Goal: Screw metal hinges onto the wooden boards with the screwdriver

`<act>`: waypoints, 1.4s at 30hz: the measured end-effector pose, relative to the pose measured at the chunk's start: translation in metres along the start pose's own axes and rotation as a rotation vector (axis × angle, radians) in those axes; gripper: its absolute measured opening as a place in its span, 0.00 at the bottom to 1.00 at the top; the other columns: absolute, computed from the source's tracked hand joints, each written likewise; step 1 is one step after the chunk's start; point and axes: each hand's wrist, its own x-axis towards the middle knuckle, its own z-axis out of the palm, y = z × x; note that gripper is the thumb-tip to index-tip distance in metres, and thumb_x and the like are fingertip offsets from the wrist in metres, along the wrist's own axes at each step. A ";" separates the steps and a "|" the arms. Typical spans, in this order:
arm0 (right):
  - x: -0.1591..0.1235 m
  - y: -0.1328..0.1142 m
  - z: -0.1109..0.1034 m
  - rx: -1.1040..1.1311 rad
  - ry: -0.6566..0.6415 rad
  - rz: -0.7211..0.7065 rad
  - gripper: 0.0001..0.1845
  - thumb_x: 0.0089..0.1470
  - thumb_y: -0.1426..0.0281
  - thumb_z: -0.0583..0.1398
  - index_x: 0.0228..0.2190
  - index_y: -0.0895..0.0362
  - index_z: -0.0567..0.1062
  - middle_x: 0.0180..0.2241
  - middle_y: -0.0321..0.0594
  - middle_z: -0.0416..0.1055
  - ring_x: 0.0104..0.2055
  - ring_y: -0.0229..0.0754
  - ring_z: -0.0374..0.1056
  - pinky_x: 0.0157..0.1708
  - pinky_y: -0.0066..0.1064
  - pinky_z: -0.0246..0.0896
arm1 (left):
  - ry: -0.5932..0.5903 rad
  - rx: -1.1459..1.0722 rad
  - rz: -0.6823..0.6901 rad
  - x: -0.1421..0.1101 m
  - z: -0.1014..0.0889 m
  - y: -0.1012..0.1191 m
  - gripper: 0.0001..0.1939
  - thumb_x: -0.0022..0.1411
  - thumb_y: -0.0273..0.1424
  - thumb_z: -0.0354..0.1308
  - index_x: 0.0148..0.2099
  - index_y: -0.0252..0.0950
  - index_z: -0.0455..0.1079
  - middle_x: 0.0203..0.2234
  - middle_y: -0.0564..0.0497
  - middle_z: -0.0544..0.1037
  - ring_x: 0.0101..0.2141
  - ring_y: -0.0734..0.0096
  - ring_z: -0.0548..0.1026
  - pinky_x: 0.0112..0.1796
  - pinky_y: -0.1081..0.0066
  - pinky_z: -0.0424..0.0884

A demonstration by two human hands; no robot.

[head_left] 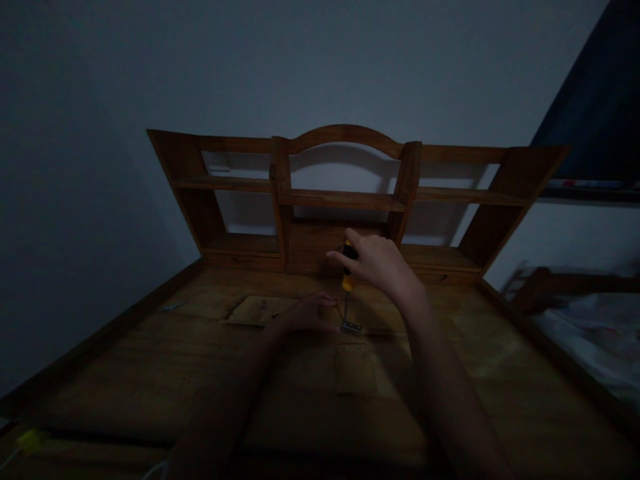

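Note:
My right hand (377, 261) is closed around the yellow-and-black handle of a screwdriver (348, 283), held almost upright. Its shaft runs down to a small metal piece that looks like a hinge (352, 328), lying on the wooden desktop (300, 393). To the left of the shaft, my left hand (313, 312) rests low over the wood. Its thumb and fingers are apart, the thumb reaching close to the metal piece; whether they touch is too dark to tell. A flat tan piece, perhaps cardboard or thin wood (257, 309), lies beyond my left forearm, and another tan rectangle (355, 369) is nearer me.
A wooden shelf unit (345, 200) stands along the desk's back, against the wall. A thin, light-coloured object (173, 307) lies at the left. Something yellow (31, 440) with a white cord is at the front left corner. Raised edging (545, 353) borders the right side.

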 end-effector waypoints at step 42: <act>0.001 0.014 -0.003 0.231 -0.091 -0.077 0.17 0.60 0.65 0.58 0.50 0.56 0.69 0.36 0.43 0.74 0.37 0.44 0.69 0.36 0.31 0.57 | 0.003 -0.040 -0.039 -0.001 -0.001 0.003 0.39 0.41 0.48 0.74 0.56 0.41 0.73 0.56 0.45 0.72 0.55 0.55 0.70 0.59 0.58 0.63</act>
